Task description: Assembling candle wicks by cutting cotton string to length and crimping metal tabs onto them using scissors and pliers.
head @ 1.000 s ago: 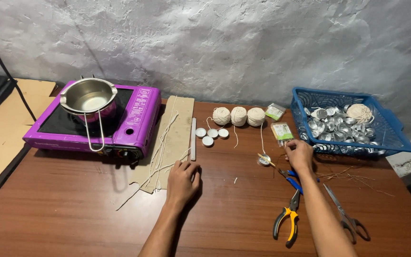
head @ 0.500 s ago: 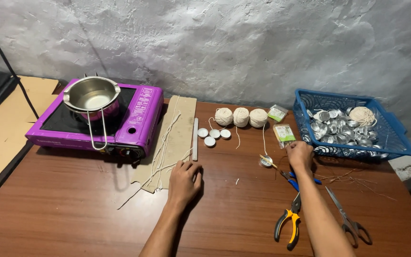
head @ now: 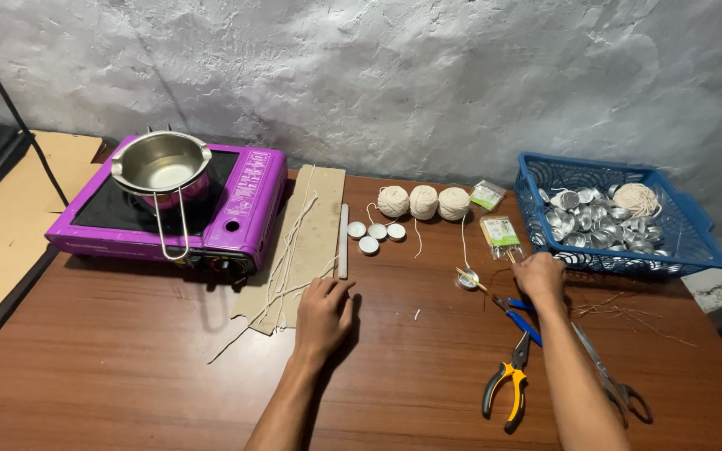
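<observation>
Just left of the blue basket [head: 536, 179], the right hand [head: 541, 276] pinches thin sticks beside a small round metal cup [head: 466, 279]; the left hand [head: 323, 311] lies flat, empty, on the worktop [head: 127, 359].

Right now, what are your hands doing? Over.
Left hand flat on table, beside cardboard strip. Right hand by small metal cup. Pliers nearby.

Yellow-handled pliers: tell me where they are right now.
In the head view the yellow-handled pliers lie on the wooden table at lower right, just left of the right forearm, with the scissors on the forearm's other side.
</observation>
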